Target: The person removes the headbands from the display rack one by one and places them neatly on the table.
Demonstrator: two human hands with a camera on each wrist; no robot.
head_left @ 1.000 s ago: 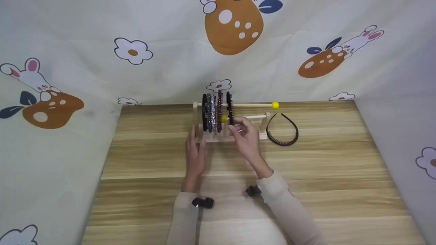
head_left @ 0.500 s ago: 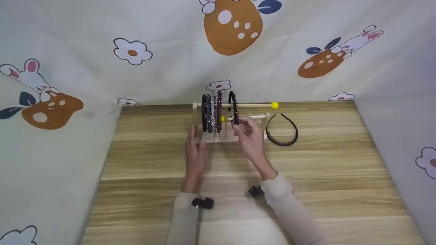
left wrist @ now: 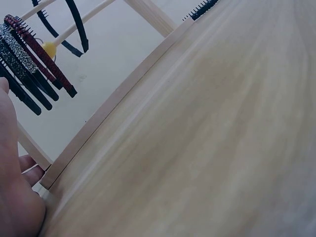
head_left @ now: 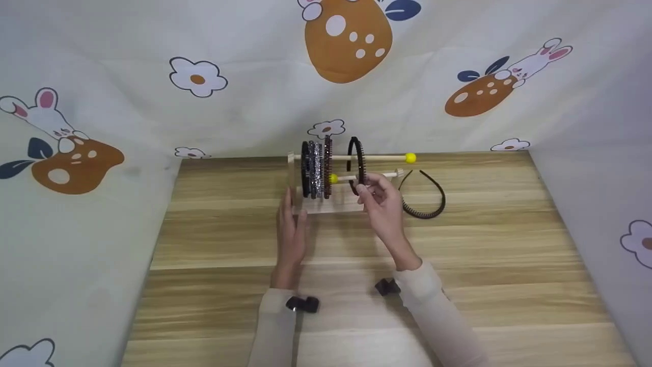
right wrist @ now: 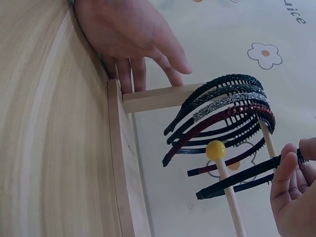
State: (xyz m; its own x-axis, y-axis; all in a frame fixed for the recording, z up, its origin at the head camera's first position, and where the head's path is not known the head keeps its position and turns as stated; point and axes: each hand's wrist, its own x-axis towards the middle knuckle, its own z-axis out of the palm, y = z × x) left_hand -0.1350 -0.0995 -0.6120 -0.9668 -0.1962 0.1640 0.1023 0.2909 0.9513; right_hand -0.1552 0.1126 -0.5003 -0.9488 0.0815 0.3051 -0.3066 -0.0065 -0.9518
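Note:
My right hand (head_left: 385,210) pinches a black toothed headband (head_left: 361,158) between thumb and fingers. That headband stands upright around the long upper rod (head_left: 386,157) of a wooden stand (head_left: 331,206). At the stand's left end, my left hand (head_left: 292,235) rests against the post with its fingers straight. Between the hands, several headbands hang close together on the upper rod: black ones, a silver glittery headband (right wrist: 222,104) and a dark red headband (right wrist: 212,123). In the left wrist view the held black headband (left wrist: 79,24) hangs apart from this group; the right hand is outside that view.
Another dark toothed headband (head_left: 424,214) lies on the wooden table (head_left: 484,265), right of the stand. A yellow ball (head_left: 410,158) tips the upper rod at its right end. The shorter lower rod has a yellow ball (right wrist: 215,149) at its left tip. A patterned cloth (head_left: 254,117) hangs behind.
My right hand has drawn the black headband rightward along the upper rod, away from the other headbands, and the headband has turned slightly. The left hand has stayed at the post.

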